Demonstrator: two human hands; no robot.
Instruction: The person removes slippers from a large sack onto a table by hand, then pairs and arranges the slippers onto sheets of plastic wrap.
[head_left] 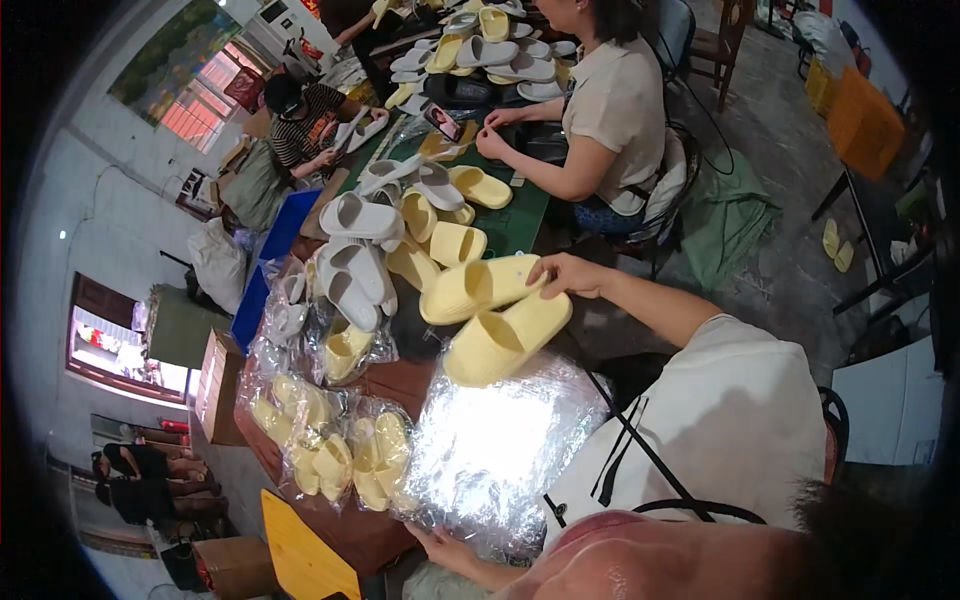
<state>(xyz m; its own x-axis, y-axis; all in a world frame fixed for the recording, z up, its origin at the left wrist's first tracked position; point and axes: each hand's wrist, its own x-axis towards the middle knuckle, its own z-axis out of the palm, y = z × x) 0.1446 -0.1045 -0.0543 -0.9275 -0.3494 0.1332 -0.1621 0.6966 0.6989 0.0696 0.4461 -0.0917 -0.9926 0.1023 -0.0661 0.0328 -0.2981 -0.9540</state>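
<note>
My right hand (pixel 570 277) is closed on the heel ends of a pair of pale yellow slippers, the far slipper (pixel 455 297) and the near slipper (pixel 485 350) side by side. They hang over a stack of shiny clear plastic bags (pixel 470 450) in front of me. Low in the picture, my left hand (pixel 440 545) grips the near edge of these bags; its fingertips are partly hidden by the plastic. Left of the stack lie bagged yellow slippers (pixel 378 455). Beyond them are loose grey slippers (pixel 358 270) and yellow slippers (pixel 457 243) in a heap.
A co-worker in a light shirt (pixel 615 120) sits at the table's far right, near a phone (pixel 442 122). Another in stripes (pixel 310 135) handles grey slippers at the far left. Blue bins (pixel 285 225) and a cardboard box (pixel 218 385) stand along the left; a yellow stool (pixel 305 550) is nearby.
</note>
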